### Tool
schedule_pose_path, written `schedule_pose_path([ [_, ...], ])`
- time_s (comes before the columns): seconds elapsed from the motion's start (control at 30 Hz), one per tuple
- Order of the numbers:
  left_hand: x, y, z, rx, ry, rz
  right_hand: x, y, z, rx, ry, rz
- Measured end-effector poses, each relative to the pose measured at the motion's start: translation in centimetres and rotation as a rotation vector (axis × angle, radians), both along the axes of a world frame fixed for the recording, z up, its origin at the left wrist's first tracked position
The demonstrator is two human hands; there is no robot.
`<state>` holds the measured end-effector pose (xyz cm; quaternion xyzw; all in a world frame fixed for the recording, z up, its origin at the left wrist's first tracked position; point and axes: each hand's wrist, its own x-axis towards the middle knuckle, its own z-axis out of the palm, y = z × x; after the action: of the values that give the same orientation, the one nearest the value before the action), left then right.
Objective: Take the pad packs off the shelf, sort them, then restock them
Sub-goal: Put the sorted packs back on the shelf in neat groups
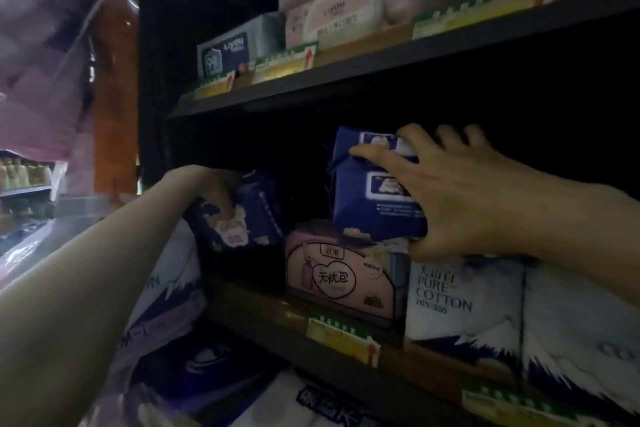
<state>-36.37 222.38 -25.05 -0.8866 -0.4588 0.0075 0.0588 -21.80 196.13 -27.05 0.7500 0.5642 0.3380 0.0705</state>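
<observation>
At nine to ten o'clock a pink sleeve (pixel 38 69) of someone else fills the edge of the view, beside a wooden post (pixel 114 80); it takes no part in the work.

The left hand (pixel 214 189) reaches from seven o'clock into the dark left end of the middle shelf (pixel 294 326). Its fingers curl over the top of a dark pack (pixel 239 218) that leans to the left, probably so it can be tipped out of the gap. The grip looks closed round the pack's upper edge, though the dim light hides the fingertips. More packs (pixel 166 319) lie piled under that forearm at seven o'clock, likely ones gathered for sorting.

At the centre a pink pack (pixel 337 282) stands upright on the shelf, its front facing out above a price tag (pixel 341 340). Directly above it is a blue pack (pixel 375 189), or perhaps two pressed together; the seam across the middle makes that unclear. The right hand (pixel 446 191) comes in from three o'clock and clamps it: the thumb lies across the upper face and the fingers wrap over the top and around the bottom right corner. Gripping it by the end seems meant to carry the pack clear over the pink one. Whether it touches the pink pack below cannot be told.

At four o'clock white cotton packs (pixel 464 302) stand just beneath the right wrist. The upper shelf (pixel 381 61) at twelve o'clock carries a grey box (pixel 239 43) and pale pink packs (pixel 346 10).
</observation>
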Motion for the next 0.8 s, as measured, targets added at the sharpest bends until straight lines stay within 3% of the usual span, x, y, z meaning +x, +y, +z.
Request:
schedule_pose_path([
  [0.2, -0.4, 3.1, 0.9, 0.029, 0.058, 0.081, -0.4, 0.8, -0.1, -0.071, -0.071, 0.003],
  [0.3, 1.7, 5.0, -2.8, 0.09, 0.162, 0.044, -0.6, 1.4, 0.3, -0.103, -0.052, -0.005],
  [0.4, 3.9, 5.6, -6.9, 0.098, 0.137, -0.079, -0.9, 1.5, 0.5, -0.133, -0.031, -0.019],
  [0.57, 2.2, 7.4, -10.0, 0.252, -0.113, -0.204, -1.4, 1.8, 0.7, -0.158, -0.068, -0.018],
  [0.8, -0.3, 4.0, -10.8, 0.087, -0.683, -0.033, -5.2, 4.6, 1.6, -0.169, -0.068, 0.096],
])
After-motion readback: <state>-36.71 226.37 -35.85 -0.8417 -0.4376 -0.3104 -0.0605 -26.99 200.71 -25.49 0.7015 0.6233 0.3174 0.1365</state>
